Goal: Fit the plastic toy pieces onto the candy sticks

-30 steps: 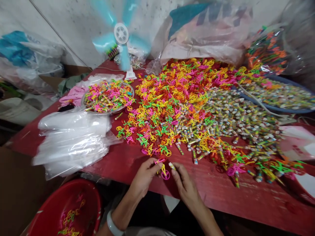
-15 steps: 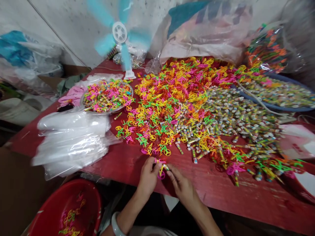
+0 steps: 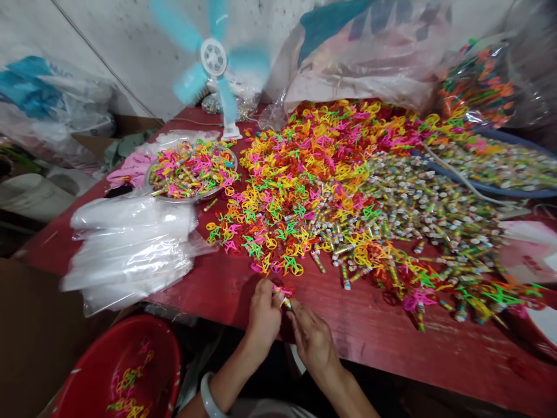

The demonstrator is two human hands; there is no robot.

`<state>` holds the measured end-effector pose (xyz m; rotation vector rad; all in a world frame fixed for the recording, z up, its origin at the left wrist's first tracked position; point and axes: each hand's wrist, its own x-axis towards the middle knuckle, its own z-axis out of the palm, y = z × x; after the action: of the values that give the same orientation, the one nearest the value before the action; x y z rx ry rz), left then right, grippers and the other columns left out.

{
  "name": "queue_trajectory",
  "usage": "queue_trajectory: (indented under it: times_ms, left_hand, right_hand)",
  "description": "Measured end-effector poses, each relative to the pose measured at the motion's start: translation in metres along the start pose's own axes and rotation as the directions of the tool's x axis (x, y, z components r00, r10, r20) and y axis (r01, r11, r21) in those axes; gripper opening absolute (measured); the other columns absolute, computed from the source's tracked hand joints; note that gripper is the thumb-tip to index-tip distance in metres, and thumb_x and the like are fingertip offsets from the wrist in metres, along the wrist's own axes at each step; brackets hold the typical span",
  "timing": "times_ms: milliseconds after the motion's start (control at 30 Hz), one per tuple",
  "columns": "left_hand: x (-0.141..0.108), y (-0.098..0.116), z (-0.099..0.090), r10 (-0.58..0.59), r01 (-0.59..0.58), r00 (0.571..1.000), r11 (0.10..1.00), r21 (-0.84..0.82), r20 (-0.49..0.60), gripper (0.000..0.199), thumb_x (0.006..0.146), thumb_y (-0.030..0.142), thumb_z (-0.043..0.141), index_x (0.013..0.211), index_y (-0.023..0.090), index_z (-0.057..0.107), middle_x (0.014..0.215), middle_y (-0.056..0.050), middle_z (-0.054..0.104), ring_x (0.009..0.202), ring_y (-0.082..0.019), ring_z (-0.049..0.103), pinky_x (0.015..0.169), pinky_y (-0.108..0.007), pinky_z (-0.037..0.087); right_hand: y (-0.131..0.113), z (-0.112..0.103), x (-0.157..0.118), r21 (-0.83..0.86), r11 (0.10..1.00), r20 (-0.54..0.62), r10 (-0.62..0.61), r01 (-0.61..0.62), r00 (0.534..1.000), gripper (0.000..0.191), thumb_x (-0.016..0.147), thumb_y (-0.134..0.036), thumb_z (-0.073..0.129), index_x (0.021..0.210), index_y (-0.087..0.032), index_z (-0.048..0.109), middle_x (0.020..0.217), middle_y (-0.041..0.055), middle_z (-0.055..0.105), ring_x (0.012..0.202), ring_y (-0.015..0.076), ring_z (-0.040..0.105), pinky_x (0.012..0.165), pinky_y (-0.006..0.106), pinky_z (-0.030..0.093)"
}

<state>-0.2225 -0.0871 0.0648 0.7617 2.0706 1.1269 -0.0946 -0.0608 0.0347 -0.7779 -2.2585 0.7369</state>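
Note:
Near the front edge of the red table [image 3: 348, 325], my left hand [image 3: 264, 316] is closed on a pink plastic piece [image 3: 278, 289]. My right hand [image 3: 314, 337] pinches a small patterned tube [image 3: 286, 303] right beside it, and the two hands nearly touch. Fingers partly cover both items. Just beyond my hands spreads a large pile of yellow, pink, green and orange plastic pieces [image 3: 278, 203]. To its right lies a heap of small wrapped tubes [image 3: 426, 197], some mixed with the plastic pieces.
Clear plastic bags [image 3: 130, 249] lie on the left, with a filled round tray [image 3: 213, 191] behind them. A fan [image 3: 214, 57] spins at the back. A red tub [image 3: 163, 348] stands below left, and a blue basin [image 3: 522, 139] of tubes is at the right.
My right hand has moved slightly left and closer to my left hand, its fingers now more curled. The tube has shifted up against the pink piece. The view has shifted slightly.

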Motion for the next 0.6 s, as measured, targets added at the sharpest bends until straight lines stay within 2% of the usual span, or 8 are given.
queue_trajectory:
  times_ms: [133, 267, 367, 500, 600]
  left_hand:
    - [0.0, 0.006, -0.002, -0.038, 0.038, 0.999, 0.999, 0.024, 0.024, 0.019, 0.07, 0.011, 0.048, 0.061, 0.023, 0.036, 0.07, 0.0, 0.044, 0.076, -0.02, 0.048, 0.074, -0.032, 0.038]
    - [-0.002, 0.012, -0.001, -0.052, 0.05, 0.998, 0.997, 0.061, 0.032, 0.024, 0.07, 0.008, 0.049, 0.06, 0.023, 0.033, 0.07, 0.0, 0.043, 0.075, -0.02, 0.047, 0.074, -0.032, 0.038]
    - [-0.003, 0.011, 0.002, -0.015, 0.013, 0.999, 0.997, 0.07, 0.04, 0.025, 0.07, 0.005, 0.049, 0.061, 0.023, 0.034, 0.069, 0.001, 0.042, 0.075, -0.019, 0.046, 0.073, -0.031, 0.037]
    - [0.004, 0.008, 0.003, 0.002, -0.009, 0.997, 0.996, 0.091, 0.072, 0.025, 0.071, 0.004, 0.05, 0.06, 0.022, 0.035, 0.069, 0.002, 0.043, 0.071, -0.017, 0.044, 0.068, -0.029, 0.034]
    - [0.013, 0.009, -0.001, 0.012, -0.024, 0.989, 0.997, 0.08, 0.146, 0.024, 0.073, 0.011, 0.054, 0.058, 0.021, 0.038, 0.064, 0.003, 0.042, 0.067, -0.015, 0.042, 0.065, -0.028, 0.033]
  right_hand:
    - [-0.002, -0.001, 0.0, -0.053, 0.998, -0.004, -0.03, 0.029, 1.0, 0.034, 0.094, -0.014, 0.038, 0.124, -0.015, 0.056, 0.084, 0.0108, 0.07, 0.074, 0.0218, 0.069, 0.064, 0.031, 0.059]
    - [-0.004, -0.002, -0.001, -0.051, 0.998, -0.012, -0.026, 0.026, 1.0, 0.034, 0.094, -0.014, 0.037, 0.12, -0.015, 0.059, 0.087, 0.0122, 0.071, 0.076, 0.0224, 0.07, 0.064, 0.031, 0.06]
    - [-0.005, -0.002, -0.004, 0.034, 0.999, 0.007, 0.033, -0.034, 0.999, 0.033, 0.095, -0.017, 0.039, 0.122, -0.018, 0.059, 0.093, 0.0107, 0.073, 0.082, 0.021, 0.071, 0.068, 0.029, 0.06]
    - [-0.001, 0.0, -0.006, 0.089, 0.991, 0.012, 0.1, -0.101, 0.995, 0.032, 0.095, -0.022, 0.04, 0.118, -0.018, 0.062, 0.098, 0.0121, 0.073, 0.09, 0.0227, 0.071, 0.073, 0.031, 0.059]
    - [0.006, -0.003, -0.001, 0.165, 0.957, 0.015, 0.239, -0.238, 0.971, 0.031, 0.095, -0.031, 0.043, 0.112, -0.019, 0.065, 0.095, 0.0102, 0.073, 0.087, 0.0221, 0.071, 0.072, 0.031, 0.059]
